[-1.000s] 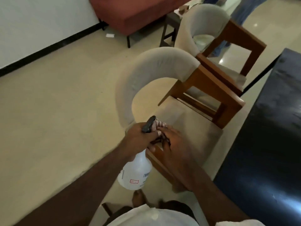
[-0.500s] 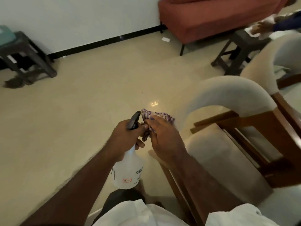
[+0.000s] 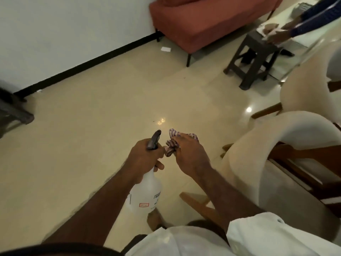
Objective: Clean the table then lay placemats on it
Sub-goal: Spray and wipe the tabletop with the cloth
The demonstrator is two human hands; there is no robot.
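Note:
My left hand [image 3: 143, 157] grips the neck of a white spray bottle [image 3: 145, 194] with a dark trigger head, held upright above the beige floor. Just to its right, my right hand [image 3: 186, 154] holds a crumpled striped cloth [image 3: 172, 143] that sticks out past the fingers toward the bottle's nozzle. The two hands are nearly touching. The dining table and any placemats are out of view.
Cream upholstered chairs with wooden frames [image 3: 287, 157] stand at the right. A red sofa [image 3: 203, 17] sits against the far wall. A dark stool [image 3: 256, 58] stands near it, where another person's hand [image 3: 276, 36] wipes. A second dark stool [image 3: 13, 111] is at the left edge.
My view has swung left, away from the dark table and over the open floor. Both hands lifted off the chair seat, the right one bringing up the cloth beside the bottle.

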